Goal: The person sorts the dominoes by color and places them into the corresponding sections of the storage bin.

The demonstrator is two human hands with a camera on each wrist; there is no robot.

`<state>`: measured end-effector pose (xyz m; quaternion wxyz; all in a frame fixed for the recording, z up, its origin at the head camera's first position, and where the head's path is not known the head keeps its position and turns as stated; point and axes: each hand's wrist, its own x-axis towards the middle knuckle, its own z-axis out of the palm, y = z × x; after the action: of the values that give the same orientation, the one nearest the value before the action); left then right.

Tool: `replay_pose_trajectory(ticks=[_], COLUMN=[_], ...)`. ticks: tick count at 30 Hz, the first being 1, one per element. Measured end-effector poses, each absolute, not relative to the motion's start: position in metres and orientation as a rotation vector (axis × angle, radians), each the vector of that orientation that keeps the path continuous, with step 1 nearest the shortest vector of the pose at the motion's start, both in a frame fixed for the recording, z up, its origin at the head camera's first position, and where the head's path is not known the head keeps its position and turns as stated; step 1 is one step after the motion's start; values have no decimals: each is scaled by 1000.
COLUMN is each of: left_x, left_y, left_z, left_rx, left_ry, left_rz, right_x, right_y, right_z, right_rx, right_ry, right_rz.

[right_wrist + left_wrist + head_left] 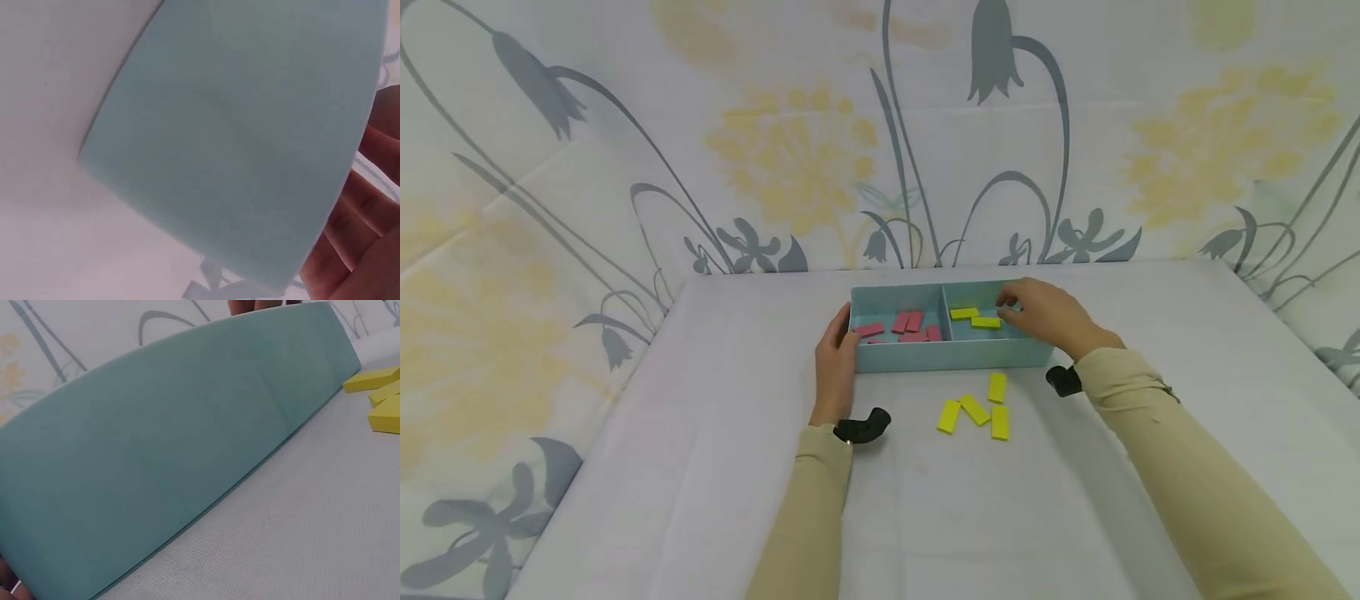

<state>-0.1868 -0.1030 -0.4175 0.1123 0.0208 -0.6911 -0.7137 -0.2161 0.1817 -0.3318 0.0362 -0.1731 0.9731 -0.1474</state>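
A light teal box (947, 357) with two compartments stands on the table. My left hand (835, 371) holds its left end, fingers along the outer side and thumb up at the near corner. In the left wrist view, only fingertips (19, 591) show beside that end. My right hand (1051, 317) reaches over the right compartment, its fingers loosely bent and apart, with no piece visible between them. Two yellow blocks (986, 322) lie in that compartment near the fingertips. In the right wrist view, the box wall (237, 144) partly hides the right hand's fingers.
Several pink blocks (913, 337) lie in the left compartment. On the white tablecloth (917, 517) in front of the box are several more yellow blocks (974, 410). A flower-patterned cloth (820, 167) hangs behind the table.
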Motion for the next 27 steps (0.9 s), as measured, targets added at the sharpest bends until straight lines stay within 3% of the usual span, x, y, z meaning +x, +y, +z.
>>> replay_pose_trajectory(ticks=[27], left_x=[-189], left_y=[-103], left_z=[-419], left_rx=[43], left_ry=[-1947], left_rz=[-2177], right_x=[-209], right_y=[198], right_z=[-334], right_rx=[-550], right_ry=[3031], right_rz=[-667])
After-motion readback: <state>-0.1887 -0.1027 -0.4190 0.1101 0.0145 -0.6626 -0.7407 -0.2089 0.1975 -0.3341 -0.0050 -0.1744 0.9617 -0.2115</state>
